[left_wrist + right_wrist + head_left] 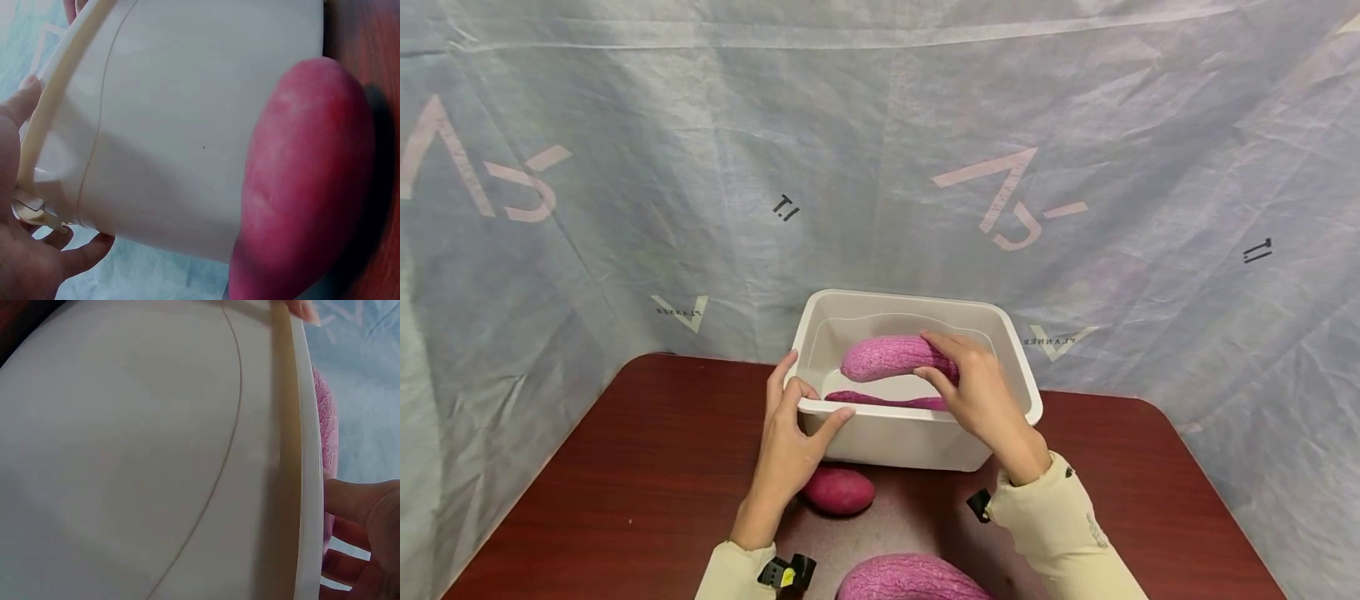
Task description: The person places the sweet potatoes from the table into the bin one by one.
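Observation:
A white plastic tub (pixel 895 437) stands on the table, with my left hand (pixel 790 446) gripping its near left corner, thumb over the front rim. Inside the tub, my right hand (pixel 981 383) holds a long purple-pink vegetable (pixel 883 358) with wrinkled, ridged skin by its right end, thumb on the near side and fingers over the top. Below it, a second purple-pink piece (pixel 887 402) shows partly behind the front rim. In the right wrist view the tub wall (pixel 144 425) hides most of the held vegetable (pixel 327 425).
A smooth reddish sweet potato (pixel 840 491) lies on the dark red table (pixel 677 450) just in front of the tub, near my left wrist. Another large ridged purple-pink vegetable (pixel 910 579) is cut off by the bottom edge. Grey printed sheeting (pixel 865 150) hangs behind and at both sides.

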{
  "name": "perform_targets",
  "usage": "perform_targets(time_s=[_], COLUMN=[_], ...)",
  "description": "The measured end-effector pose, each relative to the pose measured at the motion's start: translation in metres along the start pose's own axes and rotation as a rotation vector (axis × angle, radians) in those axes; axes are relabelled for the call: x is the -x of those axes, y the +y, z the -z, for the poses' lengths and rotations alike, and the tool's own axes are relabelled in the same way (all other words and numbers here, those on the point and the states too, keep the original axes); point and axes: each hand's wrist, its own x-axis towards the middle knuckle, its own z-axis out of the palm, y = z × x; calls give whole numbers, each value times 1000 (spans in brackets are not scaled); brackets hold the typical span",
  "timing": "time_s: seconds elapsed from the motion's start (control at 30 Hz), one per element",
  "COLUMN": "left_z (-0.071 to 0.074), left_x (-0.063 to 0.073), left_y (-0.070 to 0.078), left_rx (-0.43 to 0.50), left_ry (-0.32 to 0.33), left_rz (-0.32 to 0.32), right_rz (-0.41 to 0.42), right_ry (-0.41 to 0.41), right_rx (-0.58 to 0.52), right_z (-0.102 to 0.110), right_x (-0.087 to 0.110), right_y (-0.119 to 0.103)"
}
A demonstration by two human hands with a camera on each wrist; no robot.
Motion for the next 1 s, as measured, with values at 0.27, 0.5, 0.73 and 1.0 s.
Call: perform_targets(time_s=[0.27, 0.5, 0.73, 1.0], left_z=[0, 0, 0, 1], left_x=[0, 0, -1, -1], left_y=[0, 0, 1, 0], left_rx=[-1, -3, -8, -10], left_ry=[-2, -3, -5, -7], left_rz=[2, 3, -1, 1], right_rz=[-40, -66, -120, -167], right_ry=[-37, -17, 28, 8], right_rx=[-1, 0, 14, 21], right_z=[-3, -11, -14, -11], right_x=[-6, -7, -10, -8], right_y=[5, 12, 16, 18])
